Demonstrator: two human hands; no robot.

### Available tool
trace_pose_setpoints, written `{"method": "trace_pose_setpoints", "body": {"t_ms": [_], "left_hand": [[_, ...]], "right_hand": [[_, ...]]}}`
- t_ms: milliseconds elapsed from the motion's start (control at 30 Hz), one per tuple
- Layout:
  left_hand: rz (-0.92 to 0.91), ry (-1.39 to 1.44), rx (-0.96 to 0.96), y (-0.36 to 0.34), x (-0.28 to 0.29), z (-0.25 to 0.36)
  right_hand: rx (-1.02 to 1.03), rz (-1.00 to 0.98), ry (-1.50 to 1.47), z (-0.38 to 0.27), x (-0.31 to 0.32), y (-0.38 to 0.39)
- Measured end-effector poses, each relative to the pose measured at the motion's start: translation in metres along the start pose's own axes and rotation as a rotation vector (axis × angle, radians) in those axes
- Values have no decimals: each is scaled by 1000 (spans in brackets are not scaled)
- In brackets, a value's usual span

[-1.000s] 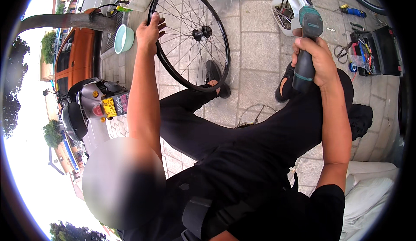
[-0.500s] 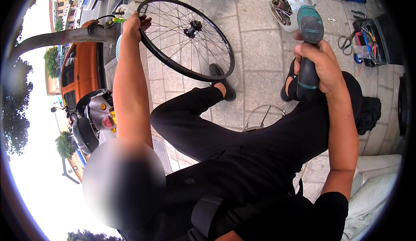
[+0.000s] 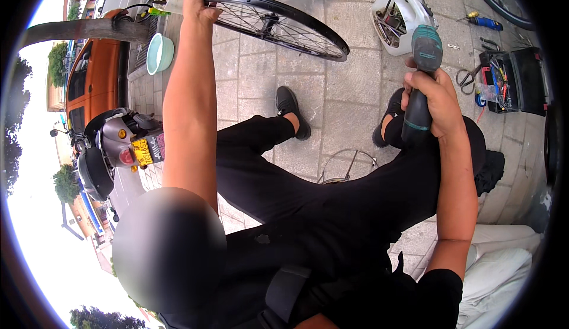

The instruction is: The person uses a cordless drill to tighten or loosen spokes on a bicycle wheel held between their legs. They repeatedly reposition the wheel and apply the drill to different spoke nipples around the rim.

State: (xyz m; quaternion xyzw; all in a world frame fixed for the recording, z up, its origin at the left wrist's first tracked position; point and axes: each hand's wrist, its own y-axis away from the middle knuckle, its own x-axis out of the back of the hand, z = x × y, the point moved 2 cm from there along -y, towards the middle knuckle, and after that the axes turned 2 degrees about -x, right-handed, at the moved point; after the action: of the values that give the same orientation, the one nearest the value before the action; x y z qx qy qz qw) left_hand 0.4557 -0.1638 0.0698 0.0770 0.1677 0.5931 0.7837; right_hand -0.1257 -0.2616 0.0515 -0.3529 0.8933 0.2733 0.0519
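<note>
Head | left hand (image 3: pixel 197 8) grips wheel rim (image 3: pixel 308 33) edge | right hand (image 3: pixel 435 95) closed round drill (image 3: pixel 422 74) | paving (image 3: pixel 349 86) between

Grey stone paving (image 3: pixel 349 80), pale green bowl (image 3: pixel 159 53), open black toolbox (image 3: pixel 514 80), blue screwdriver (image 3: pixel 485 21), scissors (image 3: pixel 468 75)

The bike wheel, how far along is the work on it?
Done: the bicycle wheel is off any bike and bare, with no tyre on its rim. In hand: the left hand grips the rim at arm's length, lying nearly flat, while the right hand holds a green cordless drill upright, apart from it. Left: the drill has not touched the wheel.
</note>
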Motion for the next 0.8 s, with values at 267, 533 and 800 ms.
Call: {"method": "trace_pose_setpoints", "body": {"t_ms": [267, 533, 800], "left_hand": [[51, 93, 83, -36, -9, -8], [-41, 161, 147, -17, -52, -9], [-174, -5, 109, 44, -127, -45]], "right_hand": [[-39, 37, 55, 8, -2, 5], [-74, 75, 71, 8, -6, 1], [-64, 93, 105, 4, -19, 0]]}}
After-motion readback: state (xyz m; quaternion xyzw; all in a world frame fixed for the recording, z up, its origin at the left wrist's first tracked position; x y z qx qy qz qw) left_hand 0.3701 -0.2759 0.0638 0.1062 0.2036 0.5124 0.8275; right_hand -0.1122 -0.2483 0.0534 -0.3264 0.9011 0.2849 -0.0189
